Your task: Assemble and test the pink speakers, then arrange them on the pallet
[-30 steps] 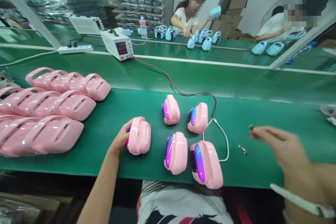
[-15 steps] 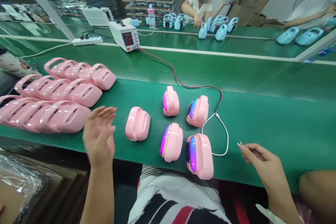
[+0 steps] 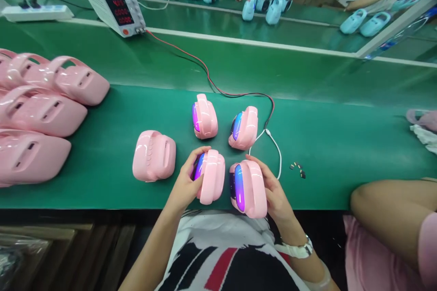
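My left hand (image 3: pixel 186 184) is wrapped round the left side of a pink portable speaker (image 3: pixel 214 177), its thumb on the near side and fingers at the far end. My right hand (image 3: pixel 275 191) grips the right side of another pink speaker (image 3: pixel 257 191), whose front strip glows blue and purple. Some right fingers are hidden behind it. Two more lit speakers stand just beyond, one at the left (image 3: pixel 207 117) and one at the right (image 3: pixel 249 128). An unlit pink speaker (image 3: pixel 155 157) sits left of my left hand. A white cable (image 3: pixel 278 150) loops behind my right hand.
Rows of pink speakers (image 3: pixel 44 111) fill the left side. Small dark pieces like memory cards (image 3: pixel 300 170) lie at right. A power supply (image 3: pixel 116 7) stands behind, its red lead (image 3: pixel 208 72) crossing the green table. Beyond are blue speakers (image 3: pixel 273 4); another person's leg (image 3: pixel 389 209) is at right.
Both hands have moved inward and taken hold of the two nearest speakers. The small pieces my right hand held now lie on the table. The view has shifted closer.
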